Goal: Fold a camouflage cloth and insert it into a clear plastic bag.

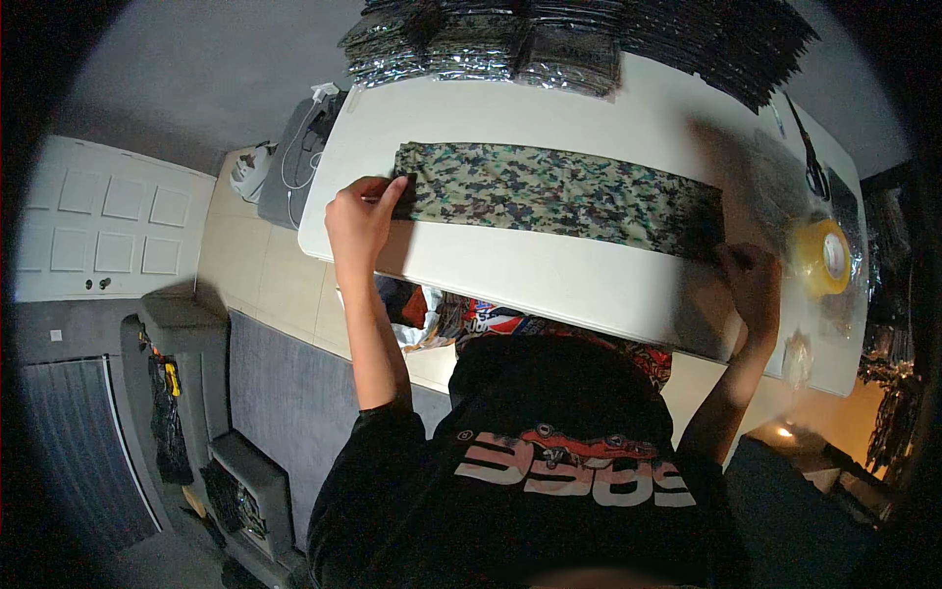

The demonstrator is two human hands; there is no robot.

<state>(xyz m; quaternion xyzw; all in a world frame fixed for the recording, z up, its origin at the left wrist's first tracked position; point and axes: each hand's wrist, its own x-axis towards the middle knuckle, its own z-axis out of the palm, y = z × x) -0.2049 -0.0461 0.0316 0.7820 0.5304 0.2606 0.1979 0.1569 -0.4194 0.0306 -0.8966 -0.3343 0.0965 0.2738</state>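
A long strip of camouflage cloth (pixel 559 191), green, brown and black, lies stretched flat across the white table (pixel 471 255). At its left end my left hand (pixel 361 216) pinches the edge between thumb and fingers. My right hand (pixel 752 280) is closed at the near corner of the right end, where shadow hides part of the fingers. Between the two hands the cloth looks smooth, with its left edge slightly gathered.
Stacks of dark packages in clear plastic (pixel 481 44) line the table's far edge. To the right are a roll of yellow tape (pixel 822 257), black-handled scissors (pixel 814 172) and clear plastic sheeting. A white charger cable (pixel 294 162) hangs beyond the left end.
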